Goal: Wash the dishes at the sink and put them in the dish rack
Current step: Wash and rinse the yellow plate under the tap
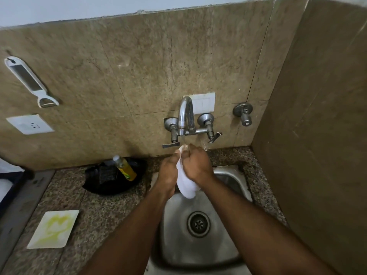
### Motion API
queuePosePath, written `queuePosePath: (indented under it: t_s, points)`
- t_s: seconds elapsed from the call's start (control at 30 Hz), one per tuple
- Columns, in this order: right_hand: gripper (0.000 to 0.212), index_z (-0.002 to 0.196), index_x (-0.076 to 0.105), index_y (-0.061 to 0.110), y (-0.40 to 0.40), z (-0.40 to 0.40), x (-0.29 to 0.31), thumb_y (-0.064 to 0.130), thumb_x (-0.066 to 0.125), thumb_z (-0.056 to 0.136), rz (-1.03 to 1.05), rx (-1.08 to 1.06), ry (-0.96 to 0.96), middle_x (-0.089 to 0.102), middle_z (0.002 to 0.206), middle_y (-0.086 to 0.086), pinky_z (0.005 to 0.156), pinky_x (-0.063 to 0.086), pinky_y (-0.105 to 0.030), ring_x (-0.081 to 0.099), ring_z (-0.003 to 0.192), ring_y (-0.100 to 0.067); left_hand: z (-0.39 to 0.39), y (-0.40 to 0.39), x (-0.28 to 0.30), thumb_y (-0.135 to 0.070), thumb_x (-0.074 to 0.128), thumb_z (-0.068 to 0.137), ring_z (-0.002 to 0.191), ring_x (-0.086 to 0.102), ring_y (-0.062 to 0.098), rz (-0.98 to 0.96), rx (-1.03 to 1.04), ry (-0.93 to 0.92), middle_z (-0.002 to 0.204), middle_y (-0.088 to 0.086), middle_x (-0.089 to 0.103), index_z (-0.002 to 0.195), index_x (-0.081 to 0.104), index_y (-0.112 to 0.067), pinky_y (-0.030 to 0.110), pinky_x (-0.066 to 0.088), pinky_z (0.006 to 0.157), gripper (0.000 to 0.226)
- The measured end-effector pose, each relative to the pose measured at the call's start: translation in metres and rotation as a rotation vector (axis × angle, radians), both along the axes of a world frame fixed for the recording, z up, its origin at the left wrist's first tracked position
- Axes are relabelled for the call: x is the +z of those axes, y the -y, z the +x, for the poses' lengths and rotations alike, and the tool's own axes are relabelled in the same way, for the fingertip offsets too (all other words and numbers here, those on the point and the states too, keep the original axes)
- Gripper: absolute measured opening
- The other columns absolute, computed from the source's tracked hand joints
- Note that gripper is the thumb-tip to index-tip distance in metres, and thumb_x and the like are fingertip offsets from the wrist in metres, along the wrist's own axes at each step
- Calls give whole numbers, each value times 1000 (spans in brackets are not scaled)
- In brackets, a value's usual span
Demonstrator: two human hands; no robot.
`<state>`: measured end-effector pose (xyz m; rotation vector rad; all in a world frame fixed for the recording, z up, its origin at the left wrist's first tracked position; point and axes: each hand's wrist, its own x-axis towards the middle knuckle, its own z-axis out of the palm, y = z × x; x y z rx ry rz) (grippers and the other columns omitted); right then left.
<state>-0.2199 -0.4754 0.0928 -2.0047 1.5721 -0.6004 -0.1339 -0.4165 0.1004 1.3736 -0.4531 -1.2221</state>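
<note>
Under the tap: both of my hands are on a white dish (186, 183), held on edge over the sink (234, 175) with water from the tap (185, 114) running onto its top.
Left hand (168, 171): fingers curled round the dish's left edge.
Right hand (198, 165): fingers curled round the right edge, near the top.
Slip risk: I judge the wet dish could slide from my grip and knock the steel basin.
Splash risk: water striking the tilted face may spray onto the counter (95, 203).
Still waiting: a stained white plate (53, 229) lies on the counter, well left of the sink.
Dish rack: I cannot see it from here.
</note>
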Motion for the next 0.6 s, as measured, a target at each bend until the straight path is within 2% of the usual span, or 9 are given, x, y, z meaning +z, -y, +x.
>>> queuePosePath:
  t_s: [0.07,0.13,0.17,0.23,0.3,0.37,0.43,0.53,0.6]
  points:
    - [73,142,51,11,-13,-6,1,51,16,93,-131,69,-62,62,124,-19,97,50,-47,59,113,-37,4,1,4,-28,54,105,122,63,42,-9,-35,-77,127,30,66,114,70,1,57,42,115,35]
    - [70,151,41,11,-27,-12,-6,50,19,98,-288,239,-124,54,139,-19,105,43,-50,50,125,-35,9,3,17,-42,51,106,105,72,34,27,-52,-205,112,22,74,110,73,-2,51,51,105,45]
    - [67,153,39,11,-33,-15,-8,48,22,101,-361,330,-173,50,144,-19,108,39,-51,47,129,-34,12,5,23,-46,47,108,97,74,30,55,-51,-216,105,18,76,107,73,-4,46,54,98,49]
    - [62,153,41,11,-34,-16,-20,46,25,104,-435,413,-184,49,148,-17,111,37,-49,46,133,-32,17,8,22,-44,49,108,94,74,29,118,-27,-125,101,15,78,106,74,-5,43,57,94,46]
    - [61,149,47,14,-26,-14,-29,48,25,104,-355,317,-72,55,142,-13,109,41,-46,51,128,-30,13,7,22,-33,54,107,96,73,31,99,4,24,97,14,78,101,75,-4,44,57,95,37]
    - [59,141,55,16,-11,-10,-24,51,29,102,-110,113,96,63,133,-13,103,47,-43,59,120,-33,3,2,14,-27,56,107,96,73,33,68,2,114,97,15,79,102,76,-1,43,58,91,33]
    - [55,134,60,16,0,-9,-12,52,36,100,111,11,144,67,126,-16,98,51,-40,63,115,-36,-4,-5,8,-28,58,105,95,75,33,46,20,43,100,17,79,110,76,-1,43,60,89,33]
    - [73,142,51,16,-15,-12,-7,63,25,92,-51,60,-53,63,127,-17,98,51,-44,60,115,-37,3,-9,-2,-33,59,102,106,71,38,55,29,-168,113,20,76,119,74,-2,51,54,103,38]
    - [74,150,42,16,-29,-18,-11,61,24,95,-218,156,-89,56,135,-16,102,47,-47,54,119,-35,10,-6,4,-37,57,101,113,67,38,77,-35,-239,120,19,73,126,70,-3,51,48,110,45]
